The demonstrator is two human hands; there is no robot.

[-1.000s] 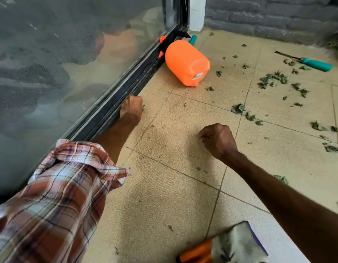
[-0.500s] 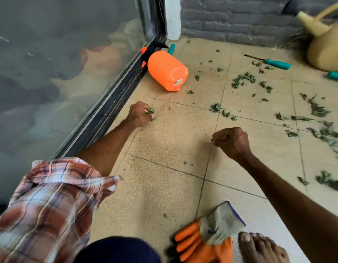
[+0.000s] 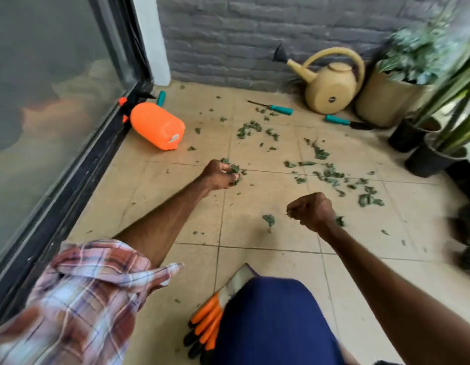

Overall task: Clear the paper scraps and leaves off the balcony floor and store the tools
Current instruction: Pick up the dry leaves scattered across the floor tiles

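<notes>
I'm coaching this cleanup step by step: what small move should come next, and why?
Probably move the right hand to the single leaf just left of it and pinch it up: it is the nearest scrap, and the left hand grips a clump of leaves.

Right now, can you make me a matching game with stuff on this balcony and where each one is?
Things: 1 orange sprayer; 2 watering can; 3 orange gloves; 4 left hand.
Places: A against the grey brick wall; B gripping leaves; C lying beside the glass door; D next to the blue knee.
Pairs: 1-C, 2-A, 3-D, 4-B.
</notes>
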